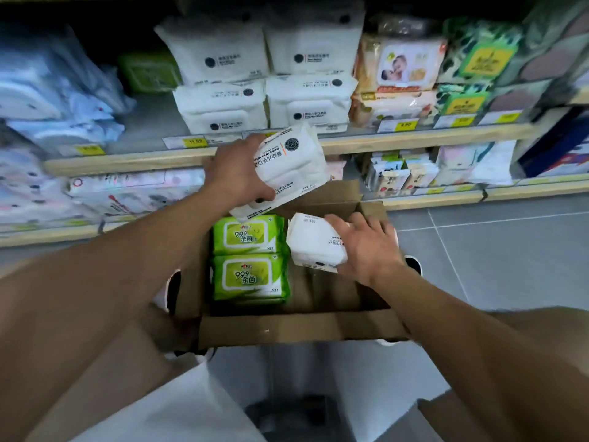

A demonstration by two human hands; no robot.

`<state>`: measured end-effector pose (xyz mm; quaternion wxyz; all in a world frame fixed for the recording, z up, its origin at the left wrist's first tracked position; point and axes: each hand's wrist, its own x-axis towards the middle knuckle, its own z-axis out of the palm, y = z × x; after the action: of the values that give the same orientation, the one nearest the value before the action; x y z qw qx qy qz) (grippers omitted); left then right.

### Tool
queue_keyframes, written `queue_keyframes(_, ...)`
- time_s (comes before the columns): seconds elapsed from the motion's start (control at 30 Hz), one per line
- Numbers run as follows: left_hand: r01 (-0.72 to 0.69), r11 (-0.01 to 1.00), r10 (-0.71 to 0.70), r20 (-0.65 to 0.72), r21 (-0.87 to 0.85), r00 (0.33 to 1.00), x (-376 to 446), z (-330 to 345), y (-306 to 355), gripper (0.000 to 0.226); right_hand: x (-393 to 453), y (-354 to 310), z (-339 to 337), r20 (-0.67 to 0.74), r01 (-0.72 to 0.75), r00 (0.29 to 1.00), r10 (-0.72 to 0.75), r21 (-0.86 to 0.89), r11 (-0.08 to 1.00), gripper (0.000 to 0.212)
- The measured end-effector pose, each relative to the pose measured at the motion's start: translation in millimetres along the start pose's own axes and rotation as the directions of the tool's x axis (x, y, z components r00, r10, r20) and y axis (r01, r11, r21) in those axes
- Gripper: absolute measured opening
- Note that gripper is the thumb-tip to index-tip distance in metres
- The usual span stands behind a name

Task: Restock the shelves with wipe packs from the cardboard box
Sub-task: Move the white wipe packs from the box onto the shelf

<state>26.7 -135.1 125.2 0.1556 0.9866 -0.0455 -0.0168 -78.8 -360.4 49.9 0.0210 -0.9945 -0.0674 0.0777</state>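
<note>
left grip (237, 173) holds a white wipe pack (291, 169) above the cardboard box (287, 327); right grip (366, 247) grasps another white pack (314, 242) inside, right of two green packs (250, 256).

White wipe packs (266, 90) stacked on wooden shelf (414, 140)

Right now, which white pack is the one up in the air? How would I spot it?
Find the cardboard box on the floor below the shelves. Above its far edge, the left hand grips a white pack, tilted, with a dark round logo near its top. The other white pack lies low in the box under the right hand.
</note>
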Motion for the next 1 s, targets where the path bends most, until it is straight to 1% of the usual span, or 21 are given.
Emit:
queue_keyframes(0.1,0.045,0.999,-0.046,-0.069,-0.020,0.997,-10,-29,-19,0.101,8,-5,-25,-0.070,-0.031,0.997,0.031,0.002,1.000,0.089)
queue_keyframes(0.23,0.106,0.993,-0.113,-0.127,-0.060,0.985,-13,-59,-45,0.102,28,-9,-60,-0.146,-0.071,0.987,0.072,0.010,0.997,0.092)
queue_keyframes(0.33,0.155,0.984,-0.166,-0.139,-0.084,0.976,-11,-73,-61,0.105,48,-9,-85,-0.242,-0.086,0.966,0.091,0.034,0.996,0.092)
queue_keyframes(0.4,0.178,0.977,-0.195,-0.157,-0.115,0.968,-8,-80,-68,0.106,64,-9,-100,-0.281,-0.088,0.955,0.097,0.042,0.995,0.094)
queue_keyframes(0.53,0.205,0.968,-0.229,-0.177,-0.144,0.957,4,-89,-75,0.100,100,-10,-131,-0.352,-0.083,0.932,0.093,0.042,0.996,0.096)
queue_keyframes(0.83,0.173,0.978,-0.195,-0.205,-0.121,0.959,50,-97,-77,0.100,185,-9,-183,-0.490,-0.004,0.872,-0.019,-0.046,0.999,0.091)
queue_keyframes(0.93,0.180,0.979,-0.196,-0.207,-0.094,0.959,63,-99,-74,0.100,211,-9,-185,-0.513,0.027,0.854,-0.085,-0.119,0.993,0.088)
queue_keyframes(1.0,0.185,0.978,-0.201,-0.216,-0.095,0.955,72,-99,-73,0.099,226,-8,-174,-0.541,0.054,0.827,-0.150,-0.189,0.981,0.079)
